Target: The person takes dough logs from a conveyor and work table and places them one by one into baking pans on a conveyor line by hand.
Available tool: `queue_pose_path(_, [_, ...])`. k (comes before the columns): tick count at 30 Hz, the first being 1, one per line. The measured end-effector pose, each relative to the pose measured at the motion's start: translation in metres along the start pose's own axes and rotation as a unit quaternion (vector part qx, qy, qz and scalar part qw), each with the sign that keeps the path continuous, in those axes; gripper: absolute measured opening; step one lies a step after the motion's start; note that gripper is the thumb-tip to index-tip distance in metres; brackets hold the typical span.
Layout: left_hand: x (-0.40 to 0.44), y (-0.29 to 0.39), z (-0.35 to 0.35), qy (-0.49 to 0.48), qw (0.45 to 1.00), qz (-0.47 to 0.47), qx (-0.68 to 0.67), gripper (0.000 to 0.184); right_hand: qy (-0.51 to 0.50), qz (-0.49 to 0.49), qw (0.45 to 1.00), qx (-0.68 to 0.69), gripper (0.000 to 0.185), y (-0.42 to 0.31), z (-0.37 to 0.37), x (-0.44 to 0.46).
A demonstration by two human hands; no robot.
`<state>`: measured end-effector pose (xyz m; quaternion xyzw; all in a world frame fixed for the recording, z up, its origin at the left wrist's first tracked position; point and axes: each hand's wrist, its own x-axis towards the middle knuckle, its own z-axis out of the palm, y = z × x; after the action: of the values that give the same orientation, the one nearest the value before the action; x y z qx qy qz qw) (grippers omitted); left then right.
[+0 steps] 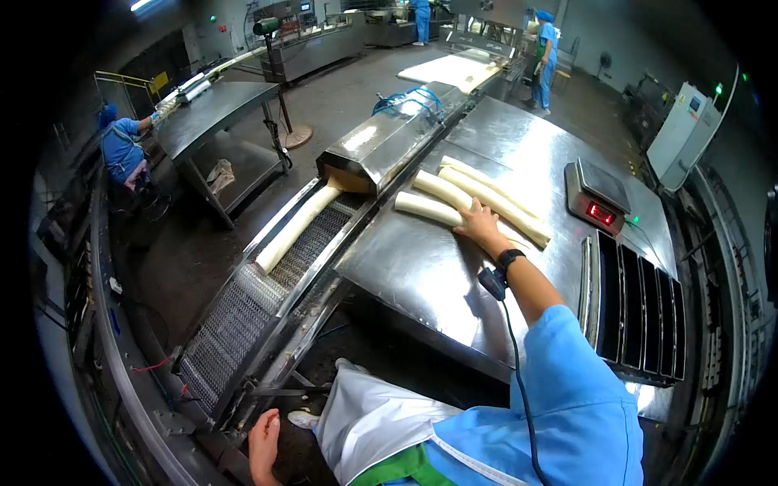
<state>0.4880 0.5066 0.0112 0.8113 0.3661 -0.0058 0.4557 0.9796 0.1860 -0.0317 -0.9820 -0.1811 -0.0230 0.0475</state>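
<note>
Several long pale dough rolls (428,209) lie side by side on the steel table (405,275). My right hand (480,225) rests on the near rolls with its fingers spread, a dark watch on the wrist. Another dough roll (296,229) lies lengthwise on the mesh conveyor (235,324), its far end at the opening of a metal cover (381,142). Low in the view, my left hand (264,441) hangs beside the conveyor's near end, touching nothing visible. Its fingers are only partly seen and their pose is unclear.
A scale (598,194) with a red display stands on the table's right side, behind a rack of dark long moulds (636,312). A person (123,150) sits at a side table (215,113) on the left. Two more people stand at the back.
</note>
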Motion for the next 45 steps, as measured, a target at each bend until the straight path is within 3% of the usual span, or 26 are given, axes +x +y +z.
queue_pose_path(4, [0.001,-0.021,0.002,-0.009,1.0,0.004,-0.002,0.026,-0.011,0.038,0.999,0.0,0.052,-0.006,0.004,0.011])
queue_pose_path(14, [0.014,-0.021,-0.001,-0.013,1.0,-0.003,-0.021,0.028,-0.017,-0.031,0.999,-0.038,0.058,-0.034,0.001,-0.04])
queue_pose_path(21, [0.026,-0.012,-0.01,-0.02,1.0,-0.003,0.0,0.028,-0.023,0.024,0.999,-0.016,0.059,-0.038,-0.004,-0.038])
queue_pose_path(23, [0.034,-0.026,-0.016,0.034,0.994,0.083,0.06,0.027,-0.06,0.05,0.997,0.001,0.058,-0.038,-0.012,-0.029])
queue_pose_path(24, [0.033,-0.015,-0.018,0.056,0.994,0.083,0.046,0.026,-0.035,0.06,0.998,-0.004,0.06,-0.035,-0.006,-0.024])
queue_pose_path(26, [0.04,-0.007,-0.025,0.092,0.975,0.168,0.111,0.03,-0.006,0.062,0.998,-0.002,0.062,-0.024,0.006,-0.013])
queue_pose_path(28, [0.05,0.003,-0.032,0.137,0.953,0.197,0.186,0.038,-0.051,0.072,0.996,0.014,0.064,-0.021,-0.001,-0.005])
queue_pose_path(32, [0.081,0.017,-0.041,0.174,0.941,0.167,0.238,0.048,-0.062,-0.045,0.996,0.043,0.067,0.007,0.011,0.003])
queue_pose_path(36, [0.119,0.01,-0.05,0.215,0.911,0.157,0.316,0.054,-0.139,-0.043,0.985,0.089,0.072,0.012,-0.02,-0.045])
queue_pose_path(37, [0.133,-0.001,-0.049,0.238,0.897,0.139,0.346,0.056,-0.137,-0.011,0.99,0.041,0.076,0.012,-0.022,-0.052])
queue_pose_path(38, [0.135,0.008,-0.054,0.217,0.905,0.109,0.348,0.058,-0.105,-0.086,0.987,0.082,0.078,0.051,0.002,-0.051])
queue_pose_path(40, [0.149,0.006,-0.056,0.219,0.905,0.096,0.352,0.057,-0.103,-0.066,0.992,0.024,0.075,0.045,-0.012,-0.076])
queue_pose_path(41, [0.161,-0.004,-0.054,0.239,0.895,0.106,0.36,0.056,-0.069,-0.11,0.991,-0.008,0.072,0.06,0.001,-0.075])
queue_pose_path(45, [0.176,-0.001,-0.064,0.22,0.908,0.081,0.347,0.055,0.001,-0.165,0.986,0.035,0.059,0.092,0.026,-0.072])
